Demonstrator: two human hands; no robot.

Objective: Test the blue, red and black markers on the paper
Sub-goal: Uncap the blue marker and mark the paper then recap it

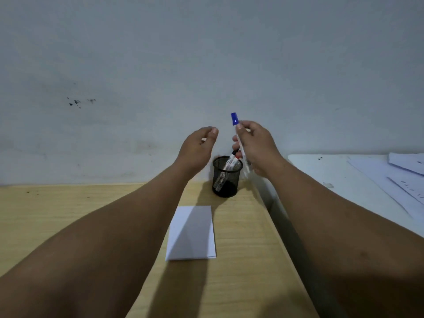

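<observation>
My right hand (257, 148) holds the blue marker (234, 119) upright above the black mesh pen cup (227, 180), blue cap on top, white barrel running down through my fingers. My left hand (197, 148) hovers just left of it, fingers curled and apart, holding nothing. Two markers lean inside the cup: one with a black cap (233, 154) and one with a red cap (238, 155), the red mostly hidden behind my right hand. A blank white paper (191, 232) lies on the wooden desk (68, 207) in front of the cup, between my forearms.
A pale wall rises right behind the desk and cup. To the right stands a white table (339, 177) with several sheets of paper (399, 180); a dark gap separates it from the desk.
</observation>
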